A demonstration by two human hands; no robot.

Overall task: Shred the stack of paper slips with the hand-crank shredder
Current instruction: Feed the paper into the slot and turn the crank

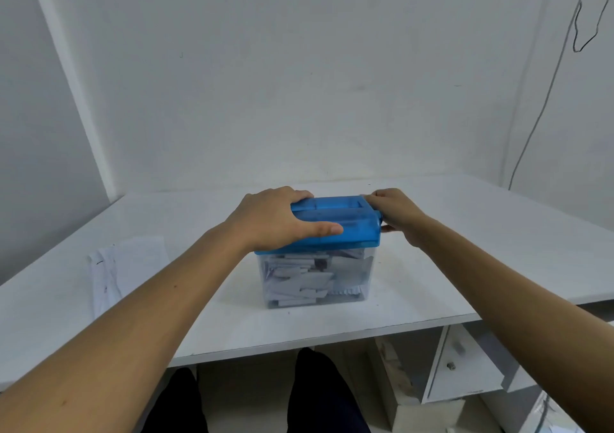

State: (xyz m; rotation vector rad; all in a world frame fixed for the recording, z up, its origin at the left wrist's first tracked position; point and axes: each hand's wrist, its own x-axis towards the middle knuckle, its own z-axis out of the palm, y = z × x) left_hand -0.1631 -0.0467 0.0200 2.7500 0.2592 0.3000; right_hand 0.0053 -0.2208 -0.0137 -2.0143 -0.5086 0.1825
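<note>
The hand-crank shredder (349, 224) has a translucent blue top on a clear bin (315, 279) that holds several white paper strips. It stands in the middle of the white table (465, 233). My left hand (275, 219) lies over the top's left end, thumb along the near side, gripping it. My right hand (395, 213) is at the top's right end, fingers closed around the crank there; the crank itself is mostly hidden. A stack of white paper slips (123, 266) lies flat on the table to the left.
The table meets a white wall behind and a wall at the left. A dark cable (545, 100) hangs down the wall at the right. Under the table's right side stands a white drawer unit (458, 366). My legs show below the near edge.
</note>
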